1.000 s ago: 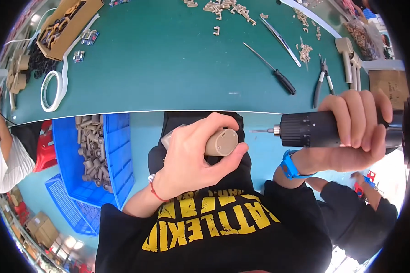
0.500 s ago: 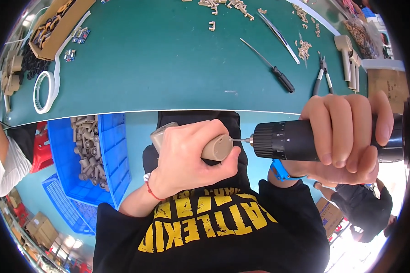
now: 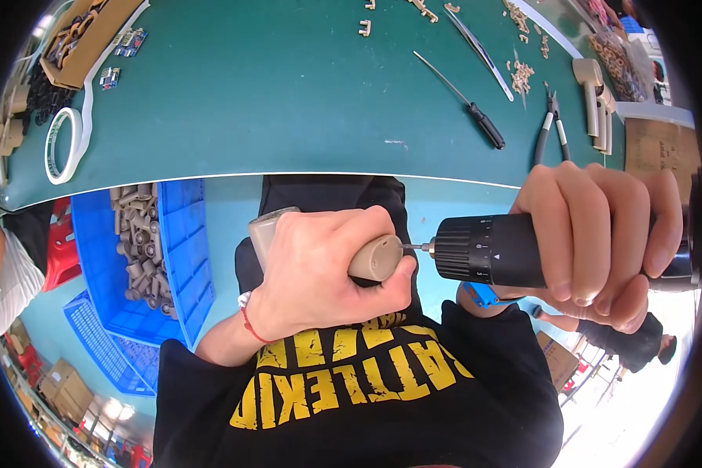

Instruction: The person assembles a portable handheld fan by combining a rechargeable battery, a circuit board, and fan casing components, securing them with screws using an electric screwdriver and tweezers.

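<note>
Now, the tip of the bit (image 3: 413,246) meets the right edge of the end face of the beige part (image 3: 378,260), whereas one second ago there was a clear gap between them. Half a second ago the bit was already at this face, so this contact stays nearly the same. The beige part is in front of the person's body, below the near edge of the green table (image 3: 249,117).

The left hand (image 3: 312,261) holds this part in a narrow, closed grip: the fingers curl over it and the thumb presses from the near side. Only the round end comes out between thumb and forefinger. At the other side of the hand a paler piece (image 3: 267,236) sticks out; I cannot tell if it belongs to the same part.

The right hand (image 3: 593,234) is wrapped around the black power screwdriver (image 3: 476,248), which lies level and points to the left. Compared with one second ago, this tool is nearer to the left hand. Whether the bit sits inside a hole, I cannot tell.

On the table, the hand screwdriver (image 3: 485,125), the tweezers (image 3: 480,51) and the cutting pliers (image 3: 551,125) lie apart from both hands.
</note>
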Available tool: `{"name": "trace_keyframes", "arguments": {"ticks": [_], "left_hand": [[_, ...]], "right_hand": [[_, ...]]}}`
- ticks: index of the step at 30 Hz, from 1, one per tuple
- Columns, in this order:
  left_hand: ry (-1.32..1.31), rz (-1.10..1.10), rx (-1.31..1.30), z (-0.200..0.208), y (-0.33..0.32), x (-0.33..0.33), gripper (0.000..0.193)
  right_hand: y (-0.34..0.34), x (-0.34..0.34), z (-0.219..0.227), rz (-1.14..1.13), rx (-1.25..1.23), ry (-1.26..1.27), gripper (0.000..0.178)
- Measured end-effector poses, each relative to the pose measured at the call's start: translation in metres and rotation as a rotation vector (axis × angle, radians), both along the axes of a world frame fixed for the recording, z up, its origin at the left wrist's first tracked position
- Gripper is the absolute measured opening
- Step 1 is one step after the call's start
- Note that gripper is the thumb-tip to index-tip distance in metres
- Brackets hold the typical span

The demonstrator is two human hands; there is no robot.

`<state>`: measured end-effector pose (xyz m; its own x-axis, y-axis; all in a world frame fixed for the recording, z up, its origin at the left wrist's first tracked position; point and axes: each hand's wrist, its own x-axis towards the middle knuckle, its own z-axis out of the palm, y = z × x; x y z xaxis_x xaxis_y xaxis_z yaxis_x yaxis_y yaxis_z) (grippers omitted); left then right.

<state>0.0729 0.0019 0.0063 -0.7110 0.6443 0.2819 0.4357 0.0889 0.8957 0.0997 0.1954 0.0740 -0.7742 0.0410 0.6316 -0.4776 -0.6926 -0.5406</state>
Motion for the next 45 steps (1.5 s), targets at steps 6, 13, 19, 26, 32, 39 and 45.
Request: {"name": "trace_keyframes", "arguments": {"ticks": [6,13,19,26,32,39,45], "left_hand": [[0.042,0.001,-0.027,0.003,0.001,-0.001,0.022],[0.076,-0.094,-0.203,0.006,0.01,0.004,0.023],[-0.837,-0.323,0.051,0.008,-0.018,-0.019,0.035],[-1.067,-0.355,0.831,0.012,-0.016,-0.024,0.047],[-0.361,-0.304,0.775,0.039,0.002,-0.02,0.035],[0.811,-0.241,0.415,0.044,0.093,0.002,0.021],[0.825,-0.546,0.175,0.036,0.108,0.015,0.02]], "right_hand": [[-0.005,0.01,0.009,-0.122,0.015,-0.144,0.023],[-0.005,0.018,0.004,-0.19,0.176,-0.279,0.028],[0.059,0.04,0.026,-0.959,0.734,-0.626,0.039],[0.208,0.025,-0.007,-1.564,1.667,-0.774,0.051],[0.148,0.02,-0.006,-1.649,1.681,-0.469,0.037],[0.042,0.076,-0.024,0.044,0.705,-0.666,0.045],[0.035,0.096,-0.009,-0.534,-0.065,-1.052,0.036]]}}
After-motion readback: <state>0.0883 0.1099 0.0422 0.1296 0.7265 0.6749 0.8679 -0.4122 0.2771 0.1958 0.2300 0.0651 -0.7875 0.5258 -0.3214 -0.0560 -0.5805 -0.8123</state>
